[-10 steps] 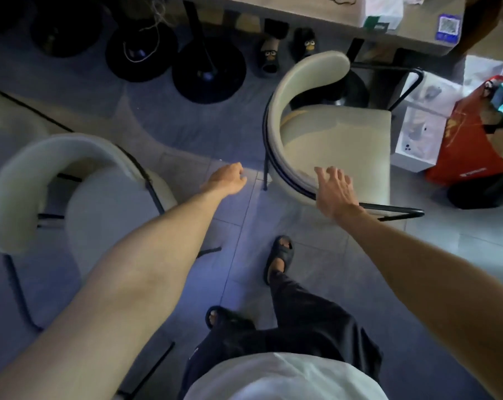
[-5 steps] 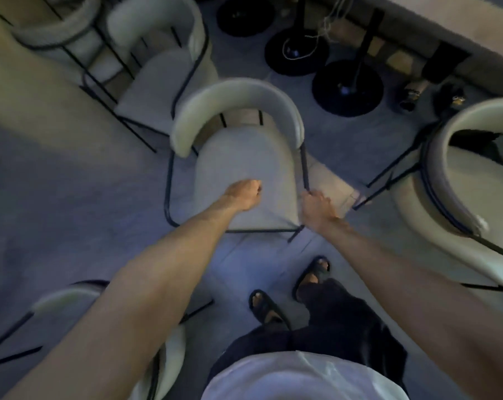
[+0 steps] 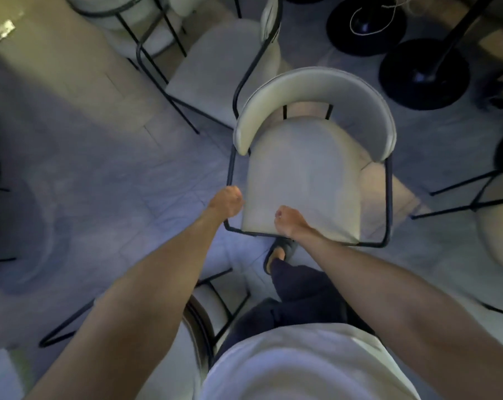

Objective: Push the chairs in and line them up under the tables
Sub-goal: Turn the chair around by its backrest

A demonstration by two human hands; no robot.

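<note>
A cream chair (image 3: 308,174) with a curved backrest and a thin black frame stands right in front of me, its seat front toward me. My left hand (image 3: 226,200) is curled at the seat's front left corner, against the black frame tube. My right hand (image 3: 288,221) grips the front edge of the seat, fingers curled over it. A second cream chair (image 3: 215,67) stands just behind it to the left, and its frame nearly touches the first chair's backrest.
Two black round table bases (image 3: 423,73) sit on the floor at the upper right, a white cord lying on the farther one. Another chair (image 3: 498,226) shows at the right edge, and one more chair (image 3: 204,316) is by my left leg. A tan surface (image 3: 57,67) fills the upper left.
My view swung left, away from the chair on the right. Both hands came down onto the front of the middle chair, the right shifting from its front right corner to the seat's front edge.
</note>
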